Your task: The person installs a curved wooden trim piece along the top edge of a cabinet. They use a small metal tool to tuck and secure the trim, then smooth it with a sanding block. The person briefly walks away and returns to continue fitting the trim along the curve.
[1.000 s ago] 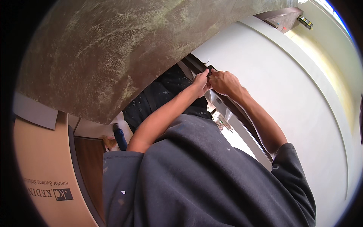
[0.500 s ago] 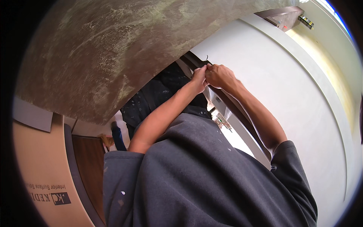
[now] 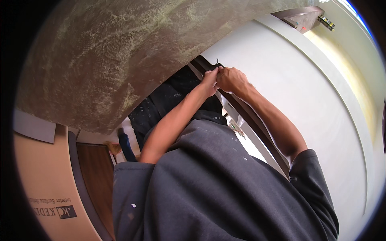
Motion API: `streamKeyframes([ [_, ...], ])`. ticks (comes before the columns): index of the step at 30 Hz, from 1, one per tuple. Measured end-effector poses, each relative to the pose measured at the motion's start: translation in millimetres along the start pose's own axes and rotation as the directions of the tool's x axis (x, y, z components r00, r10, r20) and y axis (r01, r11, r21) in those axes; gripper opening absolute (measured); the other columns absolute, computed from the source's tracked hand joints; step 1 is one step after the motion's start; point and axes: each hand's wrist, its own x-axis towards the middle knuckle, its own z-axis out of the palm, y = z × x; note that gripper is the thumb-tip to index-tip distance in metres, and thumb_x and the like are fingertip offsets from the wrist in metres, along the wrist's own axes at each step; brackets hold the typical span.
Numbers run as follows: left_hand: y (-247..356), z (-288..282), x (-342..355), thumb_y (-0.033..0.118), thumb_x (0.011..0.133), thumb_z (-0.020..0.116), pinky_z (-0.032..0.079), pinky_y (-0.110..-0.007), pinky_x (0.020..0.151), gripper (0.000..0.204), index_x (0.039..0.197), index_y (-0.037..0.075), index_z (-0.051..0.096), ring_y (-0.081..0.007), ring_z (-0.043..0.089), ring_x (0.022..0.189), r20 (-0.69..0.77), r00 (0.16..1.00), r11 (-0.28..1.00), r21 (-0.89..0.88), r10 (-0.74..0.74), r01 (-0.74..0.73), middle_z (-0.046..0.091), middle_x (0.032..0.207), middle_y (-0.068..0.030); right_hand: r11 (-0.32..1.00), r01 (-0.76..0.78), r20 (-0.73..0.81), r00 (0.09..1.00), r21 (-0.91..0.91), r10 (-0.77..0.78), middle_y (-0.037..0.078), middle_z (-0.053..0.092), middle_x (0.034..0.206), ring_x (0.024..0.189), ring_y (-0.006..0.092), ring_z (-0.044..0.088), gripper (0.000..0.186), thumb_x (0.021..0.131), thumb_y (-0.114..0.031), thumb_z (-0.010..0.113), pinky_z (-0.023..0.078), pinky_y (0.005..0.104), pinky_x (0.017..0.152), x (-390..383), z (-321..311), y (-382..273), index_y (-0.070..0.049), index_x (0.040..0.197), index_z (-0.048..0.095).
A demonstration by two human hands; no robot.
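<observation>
My left hand [image 3: 208, 82] and my right hand [image 3: 231, 79] are closed and pressed together at a dark brown strip [image 3: 257, 122] along the white panel's edge [image 3: 305, 84]. Their fingertips grip a small dark piece [image 3: 218, 65], mostly hidden by the fingers; I cannot make out what it is. A thin, curved dark line or hook [image 3: 217, 61] shows just beyond the fingertips. A large board with a mottled brown-grey finish [image 3: 104, 56] overhangs at the upper left, close to my left hand.
A cardboard sheet [image 3: 44, 168] stands at the left beside a wooden-brown surface [image 3: 92, 172]. A blue trouser leg [image 3: 126, 146] shows under the mottled board. A ledge [image 3: 303, 18] with a small yellow-and-black object [image 3: 325, 22] is at the upper right.
Both hands have shifted slightly up and left along the dark strip, still together. The small dark piece is more covered by my fingers than a second ago.
</observation>
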Motion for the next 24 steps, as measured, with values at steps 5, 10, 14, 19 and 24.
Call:
streamKeyframes([
  [5,12,10,12,0.030,0.110,0.039,0.062,-0.039,0.079,0.029,0.114,0.011,0.061,-0.0201,0.068,0.100,0.017,0.998,0.997,0.052,-0.059,0.058,0.068,0.109,-0.0076,1.000,-0.027,0.011,1.000,0.000,0.027,0.023,0.073,0.107,0.102,0.0358,0.072,0.036,0.094,-0.025,0.051,0.058,0.0440,0.085,7,-12,4,-0.003,0.113,0.071],
  [10,7,10,-5,0.031,0.110,0.038,0.059,-0.038,0.084,0.029,0.117,0.012,0.060,-0.0184,0.068,0.102,0.052,0.998,0.999,0.017,-0.042,0.041,0.066,0.114,-0.0060,0.998,0.060,-0.038,0.997,0.000,-0.060,0.021,0.074,0.105,0.099,0.0368,0.072,0.037,0.095,-0.025,0.049,0.058,0.0450,0.083,-12,-19,5,-0.001,0.112,0.071],
  [14,-1,6,-24,0.033,0.110,0.039,0.053,-0.038,0.093,0.031,0.117,0.011,0.060,-0.0174,0.065,0.108,0.091,0.995,0.999,0.025,-0.031,0.029,0.066,0.117,-0.0054,0.998,0.065,-0.079,0.995,0.001,-0.065,0.021,0.074,0.101,0.094,0.0383,0.072,0.036,0.096,-0.026,0.048,0.058,0.0466,0.079,-29,-6,1,0.001,0.110,0.069],
  [19,6,1,-24,0.032,0.110,0.041,0.052,-0.035,0.095,0.030,0.117,0.011,0.060,-0.0171,0.064,0.109,0.064,0.998,1.000,-0.029,0.001,0.001,0.066,0.119,-0.0057,0.998,0.053,-0.054,0.997,0.041,-0.050,0.024,0.073,0.099,0.094,0.0387,0.072,0.038,0.098,-0.028,0.048,0.059,0.0469,0.080,-12,-1,-6,0.001,0.109,0.069],
  [24,10,-5,-15,0.032,0.109,0.042,0.053,-0.034,0.092,0.029,0.115,0.011,0.062,-0.0158,0.065,0.107,0.051,0.999,0.999,-0.049,-0.004,0.006,0.067,0.115,-0.0044,0.998,0.010,-0.054,0.998,0.055,-0.007,0.023,0.073,0.101,0.095,0.0384,0.072,0.038,0.097,-0.028,0.048,0.059,0.0454,0.081,-1,1,-13,0.001,0.110,0.070],
])
